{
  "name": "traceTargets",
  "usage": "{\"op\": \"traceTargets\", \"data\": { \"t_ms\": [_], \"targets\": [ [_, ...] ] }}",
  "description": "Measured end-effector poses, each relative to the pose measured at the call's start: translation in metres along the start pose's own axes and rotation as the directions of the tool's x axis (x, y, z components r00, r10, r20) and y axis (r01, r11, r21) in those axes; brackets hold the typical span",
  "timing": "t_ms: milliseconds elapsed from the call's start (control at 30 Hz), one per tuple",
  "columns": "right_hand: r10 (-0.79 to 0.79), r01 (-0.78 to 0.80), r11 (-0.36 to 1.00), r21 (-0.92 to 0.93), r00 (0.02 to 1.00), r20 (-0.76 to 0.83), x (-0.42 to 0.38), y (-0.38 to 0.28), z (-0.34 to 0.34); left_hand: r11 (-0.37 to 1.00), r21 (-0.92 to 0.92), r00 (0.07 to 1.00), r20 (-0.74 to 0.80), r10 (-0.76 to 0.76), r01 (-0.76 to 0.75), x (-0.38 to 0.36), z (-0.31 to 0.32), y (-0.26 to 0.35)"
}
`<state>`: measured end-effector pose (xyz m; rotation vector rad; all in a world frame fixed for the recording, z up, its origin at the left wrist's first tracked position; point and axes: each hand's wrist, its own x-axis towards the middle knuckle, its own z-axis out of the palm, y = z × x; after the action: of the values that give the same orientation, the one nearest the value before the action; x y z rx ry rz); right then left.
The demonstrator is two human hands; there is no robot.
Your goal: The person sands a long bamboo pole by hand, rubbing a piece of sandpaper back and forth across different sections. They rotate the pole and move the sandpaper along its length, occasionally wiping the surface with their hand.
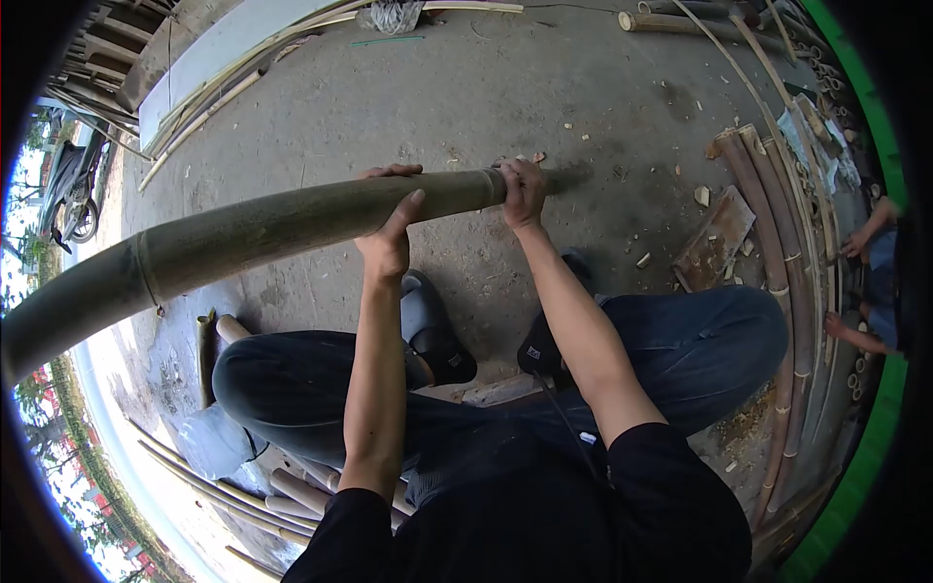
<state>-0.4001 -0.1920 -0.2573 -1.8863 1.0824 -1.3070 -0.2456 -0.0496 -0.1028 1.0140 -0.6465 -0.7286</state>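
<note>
We follow the bamboo pole [292, 219] leftward and there it goes, out past the left edge, its far end lost to us! At the other end, the right hand [523, 197] wraps over it, and we can't make out the end face. The left hand's [386, 250] fingers duck behind the pole, only part of them showing above. Down low, the right forearm [575, 325] hides part of the right shoe [542, 342]; its label is too small for us to read. Far right, the dark rim slices off a co-worker [881, 272]!
</note>
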Motion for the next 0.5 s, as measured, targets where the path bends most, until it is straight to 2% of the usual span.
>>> {"op": "traceTargets", "data": {
  "t_ms": [33, 100, 133, 200, 267, 333, 433, 500],
  "targets": [
    [0.0, 0.0, 1.0, -0.004, 1.0, -0.03, -0.004, 0.018, -0.004, 0.999, 0.023, 1.0, 0.002, 0.025, -0.025, -0.003, -0.003, -0.003],
    [-0.064, 0.036, 0.985, -0.168, 0.984, -0.165, -0.014, 0.063, -0.014, 0.997, -0.042, 0.998, -0.006, 0.064, -0.064, -0.008, -0.01, -0.014],
    [-0.051, 0.032, 0.984, -0.178, 0.993, -0.106, -0.016, 0.078, -0.017, 0.996, 0.007, 0.996, -0.002, 0.088, -0.088, -0.007, -0.012, -0.015],
    [-0.202, 0.207, 0.965, -0.162, 0.978, 0.045, -0.003, 0.042, -0.007, 0.997, 0.01, 0.996, -0.038, 0.075, -0.075, -0.002, -0.007, -0.013],
    [-0.046, 0.036, 0.999, 0.038, 0.955, 0.294, 0.016, -0.049, 0.012, 0.998, 0.014, 0.994, -0.097, 0.054, -0.053, 0.0, -0.007, -0.011],
    [-0.151, 0.13, 0.987, 0.095, 0.956, 0.252, 0.02, -0.133, 0.028, 0.999, 0.018, 0.993, -0.117, 0.029, -0.027, 0.005, -0.014, -0.015],
    [-0.174, 0.163, 0.984, 0.074, 0.968, 0.178, 0.011, -0.13, 0.033, 1.0, 0.015, 0.992, -0.122, -0.005, 0.007, 0.004, -0.022, -0.011],
    [-0.208, 0.196, 0.977, 0.087, 0.965, 0.16, 0.01, -0.095, 0.028, 1.0, 0.007, 0.989, -0.145, -0.01, 0.011, 0.012, -0.031, -0.017]
  ]
}}
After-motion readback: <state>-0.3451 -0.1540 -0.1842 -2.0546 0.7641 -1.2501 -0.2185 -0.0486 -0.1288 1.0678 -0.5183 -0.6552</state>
